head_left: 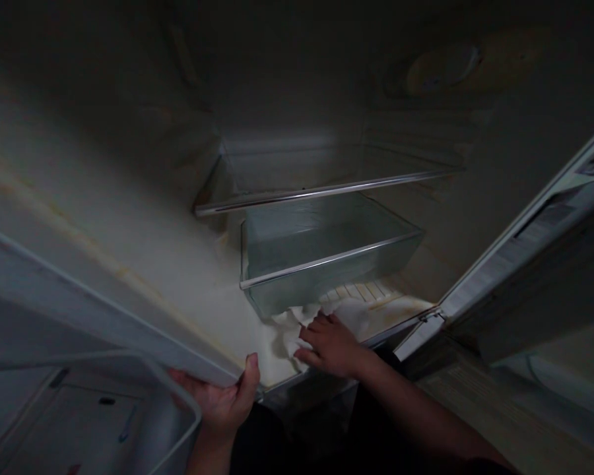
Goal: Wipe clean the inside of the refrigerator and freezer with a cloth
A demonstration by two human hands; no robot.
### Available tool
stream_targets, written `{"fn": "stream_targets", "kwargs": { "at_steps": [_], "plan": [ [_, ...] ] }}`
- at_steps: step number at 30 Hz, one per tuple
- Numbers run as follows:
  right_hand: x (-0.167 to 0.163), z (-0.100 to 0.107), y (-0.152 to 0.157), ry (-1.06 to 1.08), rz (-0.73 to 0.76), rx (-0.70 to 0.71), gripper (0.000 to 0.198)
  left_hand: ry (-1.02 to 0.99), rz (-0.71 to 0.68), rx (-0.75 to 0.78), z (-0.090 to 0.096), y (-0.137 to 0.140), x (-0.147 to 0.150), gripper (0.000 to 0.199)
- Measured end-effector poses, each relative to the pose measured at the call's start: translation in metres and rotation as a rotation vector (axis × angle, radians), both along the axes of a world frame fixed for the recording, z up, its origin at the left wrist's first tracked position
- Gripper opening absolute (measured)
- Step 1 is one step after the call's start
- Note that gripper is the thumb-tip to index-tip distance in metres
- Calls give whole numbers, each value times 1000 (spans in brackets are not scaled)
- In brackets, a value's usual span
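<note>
The inside of a dim, stained refrigerator opens in front of me. At the front of its floor my right hand presses down on a crumpled white cloth or paper towel, fingers bent over it. My left hand grips the front edge of the refrigerator's left wall, thumb on the inner side and fingers along the outside. Just behind the cloth stands a clear crisper drawer with a pale front rim. Part of the cloth is hidden under my right hand.
A glass shelf with a metal front trim crosses above the drawer. A stained lamp housing sits on the right wall. The opened door stands at the right, with a hinge low down. A pale curved rim is at lower left.
</note>
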State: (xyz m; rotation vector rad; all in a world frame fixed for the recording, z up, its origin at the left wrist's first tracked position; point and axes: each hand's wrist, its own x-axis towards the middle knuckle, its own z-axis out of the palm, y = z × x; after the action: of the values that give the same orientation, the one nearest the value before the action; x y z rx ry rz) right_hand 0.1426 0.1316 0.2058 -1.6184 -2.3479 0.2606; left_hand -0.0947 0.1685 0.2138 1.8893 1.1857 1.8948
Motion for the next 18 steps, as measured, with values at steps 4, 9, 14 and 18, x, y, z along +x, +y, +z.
{"fn": "stream_targets", "kwargs": {
  "at_steps": [4, 9, 14, 18],
  "plan": [
    [75, -5, -19, -58, -343, 40, 55, 77, -15, -32, -4, -1, -6, 106],
    [152, -23, -35, -235, -889, 169, 63, 41, -32, -31, -2, 0, -7, 110],
    [154, -26, -33, -296, -956, 189, 62, 6, -41, -113, -2, 0, -3, 102],
    [116, -24, -27, -230, -804, 184, 52, -69, -81, -131, -9, -2, 2, 102]
  ]
}}
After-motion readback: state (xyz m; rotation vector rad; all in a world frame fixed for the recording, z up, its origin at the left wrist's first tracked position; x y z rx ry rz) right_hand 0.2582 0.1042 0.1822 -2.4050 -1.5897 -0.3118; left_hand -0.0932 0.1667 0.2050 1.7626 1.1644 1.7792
